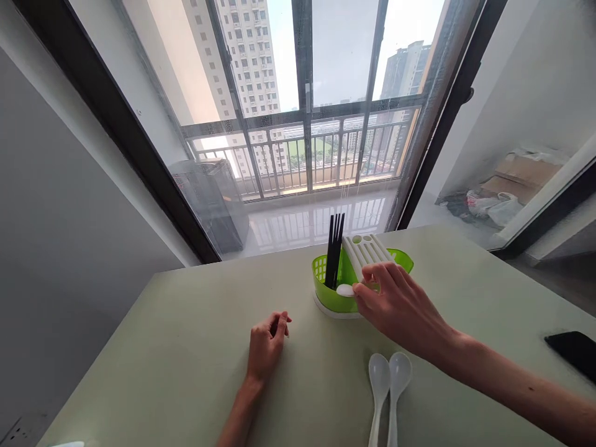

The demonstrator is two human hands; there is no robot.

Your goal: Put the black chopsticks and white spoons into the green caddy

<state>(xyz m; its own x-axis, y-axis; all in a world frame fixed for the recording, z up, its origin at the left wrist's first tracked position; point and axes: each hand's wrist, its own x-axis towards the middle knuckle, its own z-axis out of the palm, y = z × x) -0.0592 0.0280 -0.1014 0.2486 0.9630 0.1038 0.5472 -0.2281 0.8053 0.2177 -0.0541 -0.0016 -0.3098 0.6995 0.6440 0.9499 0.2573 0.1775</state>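
Observation:
A green utensil basket [338,302] with a white base stands near the far side of the table. Several black chopsticks [333,254] stand upright in its left section, and a white slotted rack [367,250] rises from its middle. At the front rim of the basket, my right hand [391,301] pinches a white spoon [345,290]; the spoon's bowl points left and its handle is hidden by my fingers. My left hand [269,341] rests on the table left of the basket, fingers curled in and nothing visible in them. Two white spoons [390,379] lie side by side closer to me.
The pale table [195,347] runs up to a glass door with a dark frame. A black phone-like object [575,352] lies at the right. Part of a white object [69,444] shows at the bottom left edge. Beyond the glass are a balcony and its railing [321,155].

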